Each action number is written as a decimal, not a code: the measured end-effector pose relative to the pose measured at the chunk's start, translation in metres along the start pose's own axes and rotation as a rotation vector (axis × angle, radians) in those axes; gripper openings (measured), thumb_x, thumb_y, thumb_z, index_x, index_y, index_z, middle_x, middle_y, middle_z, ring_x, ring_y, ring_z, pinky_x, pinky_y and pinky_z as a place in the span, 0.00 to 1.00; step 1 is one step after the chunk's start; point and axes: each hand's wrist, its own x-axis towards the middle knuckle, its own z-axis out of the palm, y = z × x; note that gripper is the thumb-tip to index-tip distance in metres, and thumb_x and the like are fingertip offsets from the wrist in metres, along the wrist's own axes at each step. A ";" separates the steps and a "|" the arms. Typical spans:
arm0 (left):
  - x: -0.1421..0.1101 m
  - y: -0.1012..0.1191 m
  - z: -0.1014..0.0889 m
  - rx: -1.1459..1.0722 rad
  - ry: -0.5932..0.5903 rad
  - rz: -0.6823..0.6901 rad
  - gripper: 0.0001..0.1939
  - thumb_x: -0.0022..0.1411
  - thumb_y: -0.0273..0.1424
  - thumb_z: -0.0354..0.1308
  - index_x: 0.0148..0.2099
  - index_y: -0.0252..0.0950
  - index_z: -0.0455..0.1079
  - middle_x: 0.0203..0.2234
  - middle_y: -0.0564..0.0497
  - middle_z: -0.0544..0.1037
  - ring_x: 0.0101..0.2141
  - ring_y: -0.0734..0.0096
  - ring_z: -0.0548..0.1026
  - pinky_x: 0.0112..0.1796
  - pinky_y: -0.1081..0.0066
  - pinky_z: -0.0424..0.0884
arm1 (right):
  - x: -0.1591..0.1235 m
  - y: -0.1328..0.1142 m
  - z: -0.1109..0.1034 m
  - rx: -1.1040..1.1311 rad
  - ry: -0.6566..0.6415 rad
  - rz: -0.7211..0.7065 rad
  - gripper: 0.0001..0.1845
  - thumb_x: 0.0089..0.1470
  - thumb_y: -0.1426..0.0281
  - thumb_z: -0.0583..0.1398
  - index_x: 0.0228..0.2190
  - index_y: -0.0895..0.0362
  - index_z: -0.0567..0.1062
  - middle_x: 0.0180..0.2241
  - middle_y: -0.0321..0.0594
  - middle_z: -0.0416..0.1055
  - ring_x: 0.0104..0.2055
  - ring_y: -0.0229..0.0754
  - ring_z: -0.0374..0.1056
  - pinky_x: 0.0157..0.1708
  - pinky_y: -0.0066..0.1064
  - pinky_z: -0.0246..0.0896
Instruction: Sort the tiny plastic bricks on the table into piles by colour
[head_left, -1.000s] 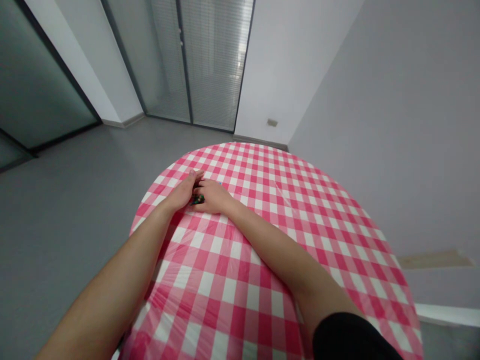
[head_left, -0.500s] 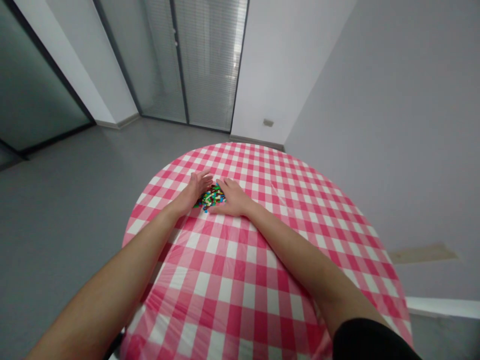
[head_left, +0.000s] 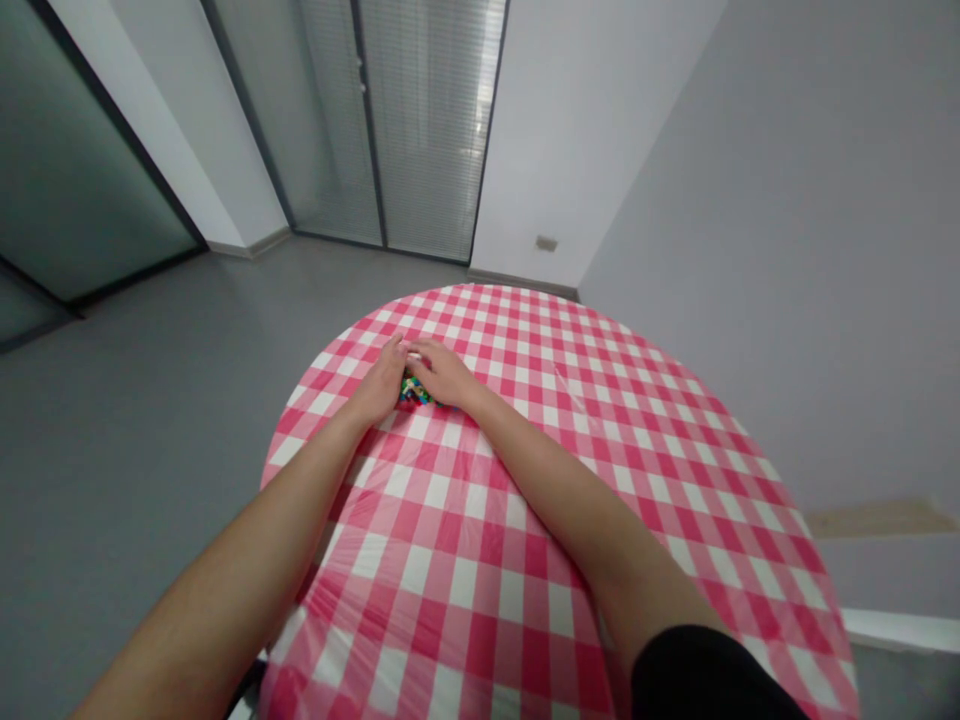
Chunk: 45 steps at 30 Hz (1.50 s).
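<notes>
A small pile of tiny coloured pieces (head_left: 412, 392), green, blue and red among them, lies on a round table under a pink-and-white checked cloth (head_left: 585, 470). My left hand (head_left: 383, 383) and my right hand (head_left: 444, 374) are cupped round the pile from either side. Their fingertips meet at its far side, with the fingers pressed together. Only a sliver of the pile shows in the gap between my wrists; the hands hide the rest.
The table stands near a grey wall (head_left: 787, 250) on the right. Grey floor (head_left: 150, 380) lies to the left. Glass partitions and a door with blinds (head_left: 420, 120) are at the back. A low white ledge (head_left: 900, 628) runs at the lower right.
Half a second ago my hands lay apart and flat with the pile in plain sight between them. They have since drawn together and enclosed it, much as one second ago.
</notes>
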 end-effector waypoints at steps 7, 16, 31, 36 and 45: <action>-0.005 0.009 0.009 -0.151 -0.099 -0.022 0.45 0.69 0.61 0.36 0.72 0.33 0.51 0.64 0.32 0.65 0.63 0.48 0.67 0.62 0.47 0.61 | -0.022 0.026 -0.019 0.039 0.229 0.360 0.21 0.71 0.64 0.48 0.50 0.59 0.76 0.52 0.50 0.75 0.57 0.48 0.69 0.60 0.44 0.60; 0.004 -0.005 -0.003 -0.078 0.071 -0.032 0.44 0.68 0.62 0.36 0.70 0.35 0.58 0.66 0.34 0.63 0.66 0.51 0.63 0.65 0.49 0.55 | -0.002 -0.009 0.021 0.100 0.151 0.261 0.22 0.70 0.67 0.47 0.57 0.62 0.70 0.59 0.53 0.70 0.62 0.45 0.65 0.64 0.41 0.57; 0.001 0.019 0.008 -0.394 0.023 -0.157 0.47 0.68 0.63 0.29 0.73 0.34 0.50 0.69 0.32 0.57 0.68 0.51 0.59 0.66 0.50 0.53 | -0.020 -0.011 0.002 -0.372 -0.108 0.014 0.46 0.53 0.45 0.64 0.60 0.64 0.63 0.58 0.62 0.65 0.61 0.61 0.62 0.61 0.53 0.56; 0.003 0.011 0.008 -0.396 0.032 -0.130 0.45 0.68 0.63 0.32 0.73 0.38 0.52 0.71 0.36 0.55 0.69 0.51 0.55 0.67 0.50 0.53 | -0.008 -0.005 0.003 -0.345 -0.130 -0.019 0.35 0.56 0.48 0.63 0.52 0.62 0.69 0.51 0.56 0.70 0.53 0.56 0.67 0.56 0.48 0.62; 0.007 -0.005 0.008 -0.301 0.126 -0.092 0.42 0.70 0.61 0.36 0.70 0.36 0.59 0.68 0.36 0.61 0.67 0.53 0.60 0.66 0.52 0.55 | -0.003 -0.013 0.011 -0.214 -0.155 -0.010 0.27 0.56 0.61 0.66 0.51 0.66 0.70 0.51 0.57 0.71 0.54 0.54 0.67 0.57 0.45 0.60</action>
